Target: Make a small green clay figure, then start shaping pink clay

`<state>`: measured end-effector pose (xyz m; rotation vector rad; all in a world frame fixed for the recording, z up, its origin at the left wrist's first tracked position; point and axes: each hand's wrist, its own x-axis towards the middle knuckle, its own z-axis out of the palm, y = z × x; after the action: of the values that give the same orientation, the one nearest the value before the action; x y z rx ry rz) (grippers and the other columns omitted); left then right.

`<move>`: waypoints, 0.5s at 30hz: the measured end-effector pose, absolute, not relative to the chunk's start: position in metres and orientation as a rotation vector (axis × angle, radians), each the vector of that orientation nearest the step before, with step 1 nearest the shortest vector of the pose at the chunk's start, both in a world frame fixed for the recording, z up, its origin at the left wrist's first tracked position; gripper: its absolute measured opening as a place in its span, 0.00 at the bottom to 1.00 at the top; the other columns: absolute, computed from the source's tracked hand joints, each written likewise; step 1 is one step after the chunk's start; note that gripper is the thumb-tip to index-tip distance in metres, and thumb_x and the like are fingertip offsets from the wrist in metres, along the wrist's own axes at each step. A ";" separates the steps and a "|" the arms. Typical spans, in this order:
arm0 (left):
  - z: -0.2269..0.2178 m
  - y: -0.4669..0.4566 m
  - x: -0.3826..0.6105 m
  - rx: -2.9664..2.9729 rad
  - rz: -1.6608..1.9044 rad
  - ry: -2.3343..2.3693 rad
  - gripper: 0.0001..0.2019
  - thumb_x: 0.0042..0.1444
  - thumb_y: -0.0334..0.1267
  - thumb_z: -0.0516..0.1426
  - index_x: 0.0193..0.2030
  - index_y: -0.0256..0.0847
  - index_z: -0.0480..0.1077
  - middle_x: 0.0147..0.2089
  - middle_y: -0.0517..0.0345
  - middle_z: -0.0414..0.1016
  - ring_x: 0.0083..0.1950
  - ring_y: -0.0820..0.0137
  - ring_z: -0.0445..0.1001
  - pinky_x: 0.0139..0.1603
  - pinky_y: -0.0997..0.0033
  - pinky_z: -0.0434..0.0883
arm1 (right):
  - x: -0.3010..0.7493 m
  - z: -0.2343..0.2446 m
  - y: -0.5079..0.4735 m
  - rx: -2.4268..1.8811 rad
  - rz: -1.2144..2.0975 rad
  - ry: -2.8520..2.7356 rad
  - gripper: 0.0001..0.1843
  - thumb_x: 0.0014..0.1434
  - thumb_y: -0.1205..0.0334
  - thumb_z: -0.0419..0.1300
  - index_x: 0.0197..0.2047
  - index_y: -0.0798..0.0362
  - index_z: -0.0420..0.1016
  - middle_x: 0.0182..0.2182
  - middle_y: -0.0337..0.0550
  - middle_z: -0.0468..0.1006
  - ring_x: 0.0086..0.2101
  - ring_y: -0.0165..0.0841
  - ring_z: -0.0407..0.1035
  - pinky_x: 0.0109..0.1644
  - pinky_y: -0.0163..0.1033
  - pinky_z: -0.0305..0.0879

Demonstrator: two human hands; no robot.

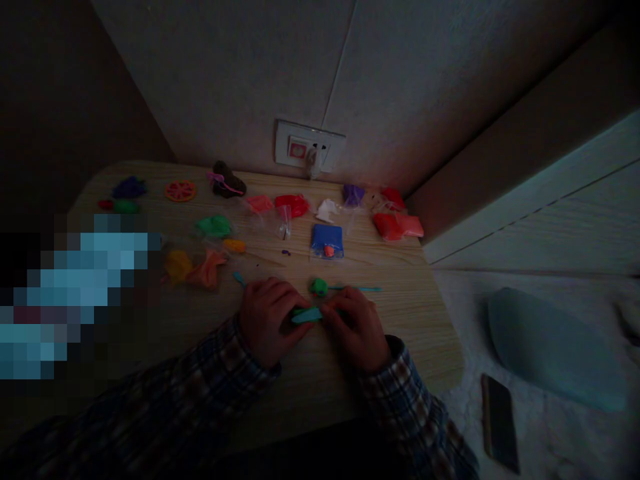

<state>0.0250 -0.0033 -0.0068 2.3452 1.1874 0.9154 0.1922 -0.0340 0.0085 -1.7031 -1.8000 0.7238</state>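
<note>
My left hand (270,317) is curled near the front of the table, closed around a green piece of modelling clay (298,311), most of it hidden by the fingers. From the right, my right hand (356,325) pinches a light-blue clay knife (308,316), whose flat blade lies against the green clay. Just beyond the hands sits a small green clay figure (319,287). A thin blue stick tool (365,289) extends past my right hand, and another blue tool (239,277) shows beyond my left knuckles.
Bagged clay lies along the back: red (292,205), blue (327,239), purple (354,195) and green (214,227). A fruit-slice shape (181,191) and a brown clay piece (227,180) are at back left. A socket (310,147) is on the wall; a phone (501,423) lies at right.
</note>
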 end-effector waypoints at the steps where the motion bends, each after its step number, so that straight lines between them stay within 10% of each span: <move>1: -0.007 -0.003 0.025 2.352 0.920 1.186 0.07 0.50 0.42 0.57 0.29 0.41 0.70 0.30 0.59 0.72 0.37 0.65 0.68 0.39 0.62 0.58 | 0.192 0.008 -0.035 -1.718 0.714 -1.801 0.13 0.57 0.59 0.54 0.25 0.53 0.73 0.26 0.43 0.69 0.32 0.36 0.64 0.36 0.41 0.56; 15: -0.007 -0.006 0.028 2.371 0.955 1.180 0.10 0.53 0.43 0.55 0.29 0.40 0.71 0.28 0.57 0.71 0.35 0.64 0.67 0.38 0.62 0.59 | 0.189 0.007 -0.035 -1.737 0.771 -1.755 0.13 0.57 0.59 0.54 0.23 0.53 0.72 0.26 0.43 0.70 0.32 0.35 0.64 0.37 0.40 0.57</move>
<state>0.0277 -0.0059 -0.0066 2.3710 1.1802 0.9555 0.1887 -0.0355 0.0075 -1.7366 -1.7550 0.7711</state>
